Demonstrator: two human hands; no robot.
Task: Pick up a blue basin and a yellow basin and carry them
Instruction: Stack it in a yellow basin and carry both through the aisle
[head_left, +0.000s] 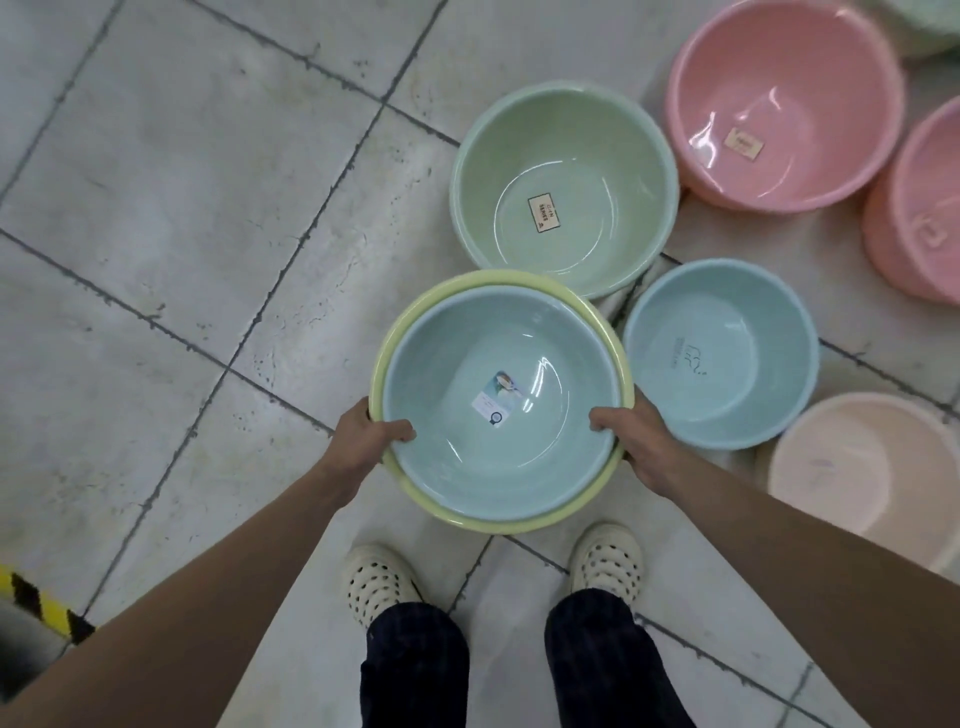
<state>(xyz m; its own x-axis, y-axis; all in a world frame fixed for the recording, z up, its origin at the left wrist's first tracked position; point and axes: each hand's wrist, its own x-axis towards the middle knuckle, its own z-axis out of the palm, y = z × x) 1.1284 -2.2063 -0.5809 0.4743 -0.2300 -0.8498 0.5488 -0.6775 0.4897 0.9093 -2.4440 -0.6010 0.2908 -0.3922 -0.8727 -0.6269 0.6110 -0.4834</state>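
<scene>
Both hands, left hand (366, 434) and right hand (636, 447), clamped the rims: round blue plastic basin (498, 400) nested in yellow plastic basin (410, 488), apparently lifted; carrying remained.

Both arms reach forward, left hand (363, 434) and right hand (636, 441) curled in opposing grips.

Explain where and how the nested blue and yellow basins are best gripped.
Grip the rims at opposite sides, as the left hand and right hand do: the blue basin sits inside the yellow basin, so thumbs over both rims clamp them together.
</scene>
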